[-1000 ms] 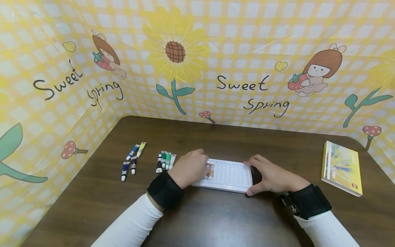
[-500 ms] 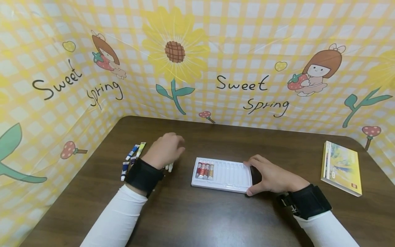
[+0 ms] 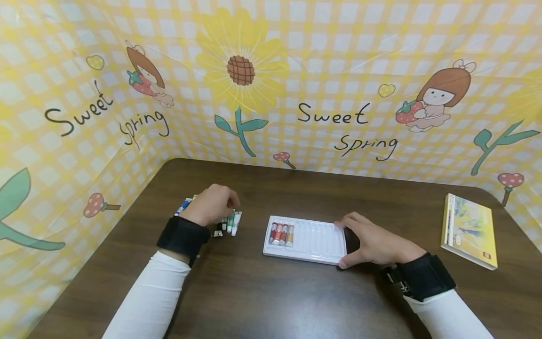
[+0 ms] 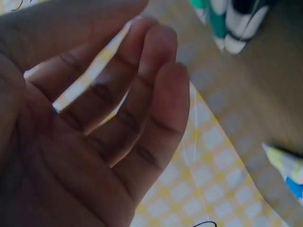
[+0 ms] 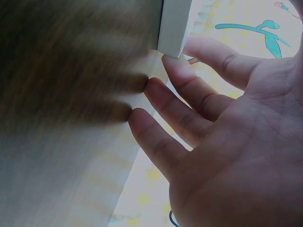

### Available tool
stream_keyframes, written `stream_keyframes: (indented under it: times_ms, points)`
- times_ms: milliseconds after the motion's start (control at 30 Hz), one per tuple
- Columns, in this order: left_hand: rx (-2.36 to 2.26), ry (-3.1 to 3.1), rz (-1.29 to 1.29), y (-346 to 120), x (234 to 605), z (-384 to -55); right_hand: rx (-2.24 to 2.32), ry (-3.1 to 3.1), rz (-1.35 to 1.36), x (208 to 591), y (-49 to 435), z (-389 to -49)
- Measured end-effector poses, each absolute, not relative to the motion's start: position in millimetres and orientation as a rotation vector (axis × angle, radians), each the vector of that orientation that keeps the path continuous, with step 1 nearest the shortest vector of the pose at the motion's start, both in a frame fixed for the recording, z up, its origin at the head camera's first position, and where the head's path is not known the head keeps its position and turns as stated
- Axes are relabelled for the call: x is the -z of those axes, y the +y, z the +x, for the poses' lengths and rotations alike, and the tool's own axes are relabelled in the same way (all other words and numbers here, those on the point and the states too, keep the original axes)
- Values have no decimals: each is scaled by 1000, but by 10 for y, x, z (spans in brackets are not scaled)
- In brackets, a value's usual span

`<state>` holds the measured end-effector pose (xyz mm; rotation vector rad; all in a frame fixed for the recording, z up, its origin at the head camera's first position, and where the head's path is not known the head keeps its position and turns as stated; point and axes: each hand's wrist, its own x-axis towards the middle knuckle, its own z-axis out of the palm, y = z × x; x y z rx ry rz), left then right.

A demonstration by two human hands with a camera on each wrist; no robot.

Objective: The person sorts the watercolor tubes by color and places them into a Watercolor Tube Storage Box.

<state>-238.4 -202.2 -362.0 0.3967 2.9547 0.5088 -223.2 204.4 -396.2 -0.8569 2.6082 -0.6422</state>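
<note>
A white plastic tray (image 3: 319,238) with moulded slots lies in the middle of the table. Several red to ochre paint tubes (image 3: 281,233) fill the slots at its left end. My right hand (image 3: 372,240) holds the tray's right end, thumb at the near corner and forefinger at the far one. In the right wrist view, fingertips meet the white tray corner (image 5: 175,28). Over a row of green, white and black paint tubes (image 3: 230,222) hovers my left hand (image 3: 211,205). Its fingers (image 4: 165,99) bend loosely in the left wrist view, with nothing between them and the thumb.
Blue and yellow tubes (image 3: 183,206) show partly behind the left hand. A yellow box with a painted cover (image 3: 467,230) lies at the table's right. Yellow checked cloth (image 3: 338,84) walls the back and left sides of the brown table (image 3: 271,301).
My left hand has moved off the tray's left end, leftward to the loose tubes, uncovering the red tubes in their slots. The right hand stays on the tray.
</note>
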Motion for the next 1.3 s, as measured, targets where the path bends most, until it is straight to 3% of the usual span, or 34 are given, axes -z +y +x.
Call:
stream_keyframes:
  times_ms: [1300]
  points:
    - [-437,2845,486,-1809,3707,-2370,641,2613,-871,3959,2053,-2235]
